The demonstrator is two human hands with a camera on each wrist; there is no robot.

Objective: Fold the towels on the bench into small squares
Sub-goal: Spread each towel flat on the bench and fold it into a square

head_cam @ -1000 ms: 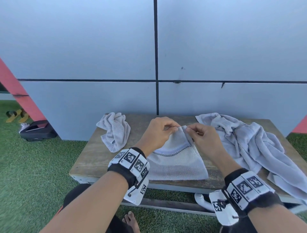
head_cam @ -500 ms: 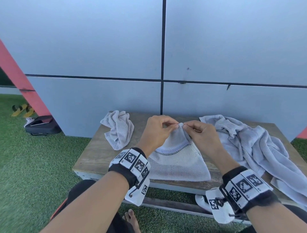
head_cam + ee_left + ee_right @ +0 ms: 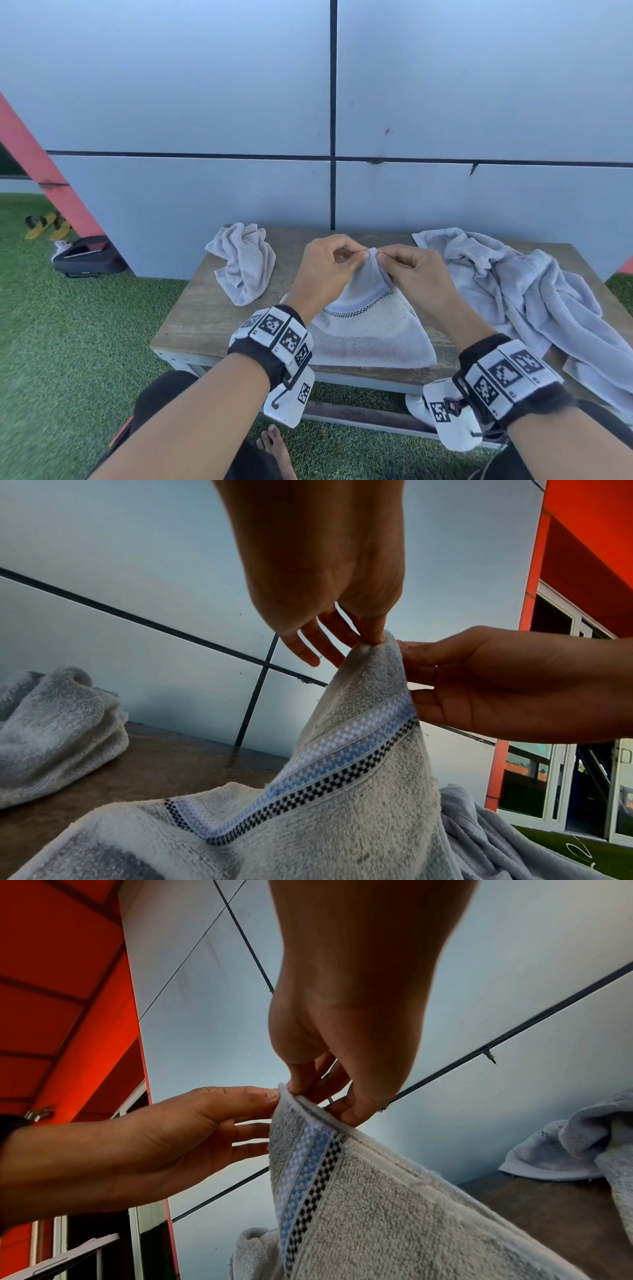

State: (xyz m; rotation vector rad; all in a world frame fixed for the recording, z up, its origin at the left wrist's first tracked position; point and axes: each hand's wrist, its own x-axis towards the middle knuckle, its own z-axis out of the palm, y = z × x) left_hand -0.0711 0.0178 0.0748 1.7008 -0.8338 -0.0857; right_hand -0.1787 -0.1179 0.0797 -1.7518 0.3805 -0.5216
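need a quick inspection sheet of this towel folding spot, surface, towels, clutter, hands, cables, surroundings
Surface: wooden bench, worn top.
Job's things: striped towel, corner lifted to a peak; crumpled small towel on the left; large crumpled towel on the right, draping off the edge.
Clutter: nothing seen on the bench.
Grippers: left hand and right hand both pinch the striped towel's corner.
Cables: nothing seen.
Surroundings: grey panelled wall, artificial grass, black case, yellow sandals.

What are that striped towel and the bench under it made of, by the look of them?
The striped towel looks like cotton terry: fuzzy looped pile, with a flat woven band of white, blue and dark checks. The bench looks like bare weathered wood, with matt brown grain streaks on top. Its pale frame may be painted metal; that is unclear.
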